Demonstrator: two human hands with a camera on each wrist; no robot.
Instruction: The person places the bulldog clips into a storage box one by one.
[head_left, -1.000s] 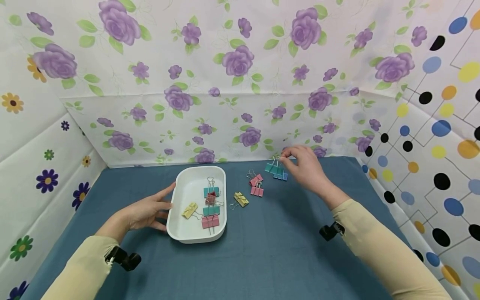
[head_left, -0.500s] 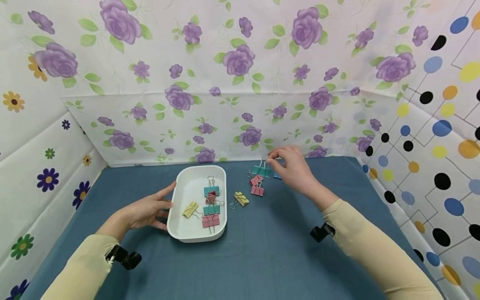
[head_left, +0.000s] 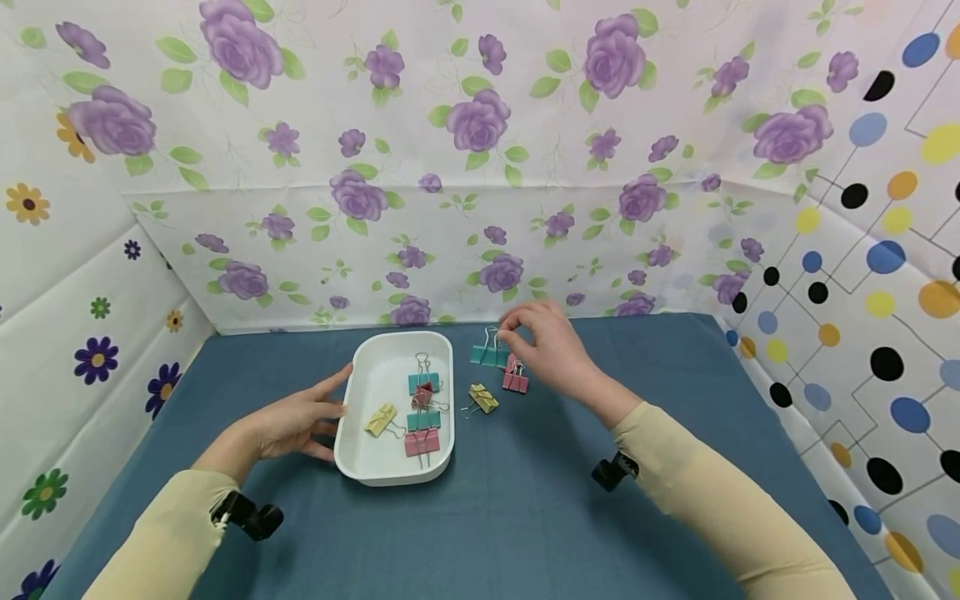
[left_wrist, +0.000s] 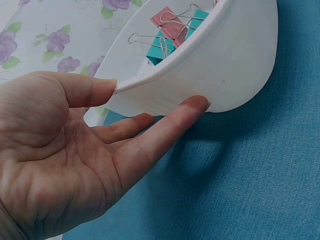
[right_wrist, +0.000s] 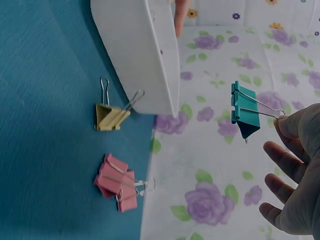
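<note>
My right hand [head_left: 551, 350] pinches a teal binder clip [head_left: 487, 356] by its wire handles. In the right wrist view this clip [right_wrist: 246, 112] hangs from thumb and fingertip, the other fingers spread below. A white tray [head_left: 365, 460] stands left of it, holding teal, pink and red binder clips in a rough column and a yellow clip [head_left: 381, 419] apart. My left hand [head_left: 296, 421] touches the tray's left side, thumb at the rim [left_wrist: 150, 77] and fairly straight fingers along the outer wall.
Outside the tray lie a yellow binder clip [head_left: 483, 398] and, farther right, pink binder clips [head_left: 515, 381], partly covered by the right hand in the head view. A blue cloth [head_left: 480, 533] covers the table. Patterned sheets [head_left: 480, 250] wall the back and sides.
My right hand has carried the teal binder clip leftward from the back right, toward the tray. The blue clip beside its old place is now hidden. The left hand and tray stay put.
</note>
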